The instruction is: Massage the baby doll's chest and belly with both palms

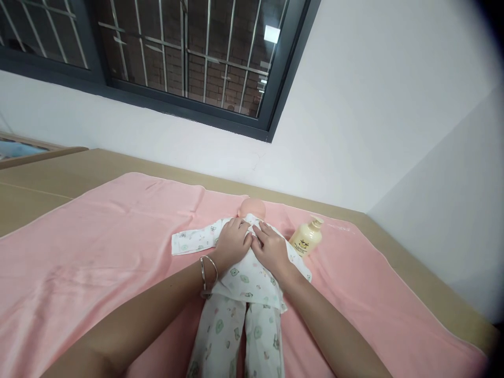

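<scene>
A doll (254, 207) lies on its back with its round, skin-toned head pointing away from me. It wears a white long-sleeved shirt (244, 281) with small green prints and matching trousers (258, 336). My left hand (232, 241), with bracelets at its wrist, is on the left of the shirt's chest, fingers bent and closed on the cloth near the collar. Opposite it, my right hand (271, 249) grips the shirt front in the same way. The thumbs nearly meet at the middle. My hands partly hide the front opening. The left sleeve (192, 241) stretches out flat.
Right of the doll, a pale yellow pump bottle (306, 239) leans on the pink blanket (129, 231). The blanket covers a wooden surface (35, 194) that meets a white wall (334, 121). A dark-framed window (271, 121) with bars is above.
</scene>
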